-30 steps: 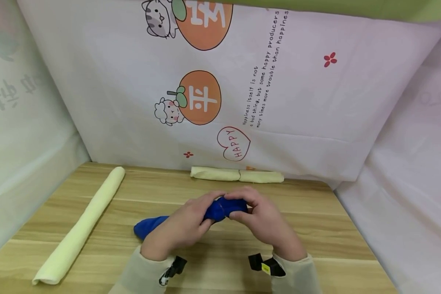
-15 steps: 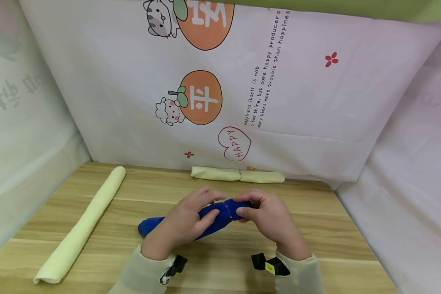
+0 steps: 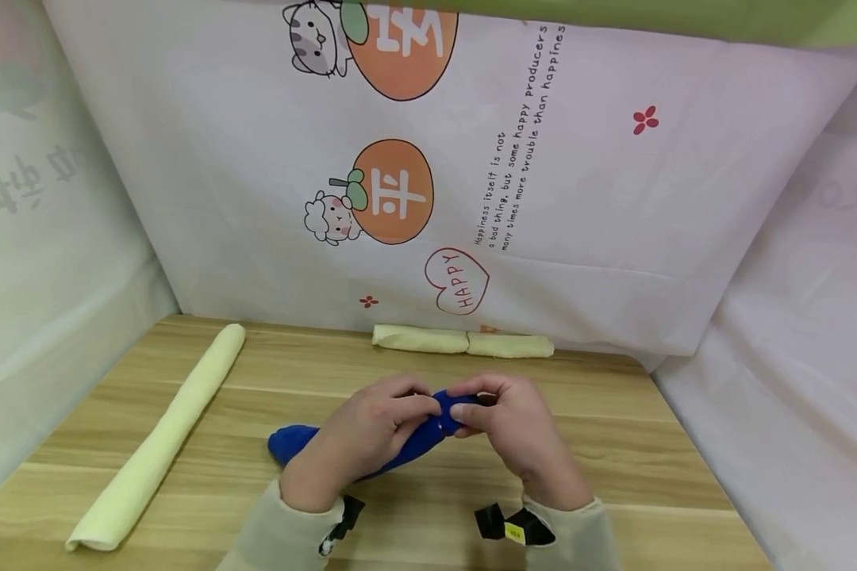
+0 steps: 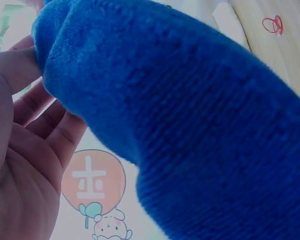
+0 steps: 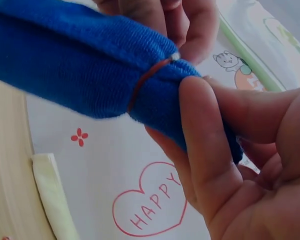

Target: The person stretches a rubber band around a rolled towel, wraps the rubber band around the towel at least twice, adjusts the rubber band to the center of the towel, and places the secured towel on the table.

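Note:
A blue rolled towel [image 3: 414,448] is held slantwise above the table, its far left end low behind my left wrist. Near its right end a thin brown elastic band [image 5: 144,77] with a small metal bit circles the roll. My left hand [image 3: 367,424] pinches the towel just beside the band, thumb and forefinger close together. At the short end past the band, my right hand [image 3: 524,432] grips the roll between thumb and fingers. The left wrist view shows mostly blue cloth, which hides the left fingertips.
A long pale yellow rolled towel [image 3: 160,444] lies along the left side of the wooden table [image 3: 657,476]. Another pale yellow roll [image 3: 421,339], cinched around its middle, lies at the back against the printed white cloth wall [image 3: 578,198].
My left hand first gripped around the roll, then its fingers loosened and lifted. Now they are curled in near the band. My right hand has stayed at the towel's short end.

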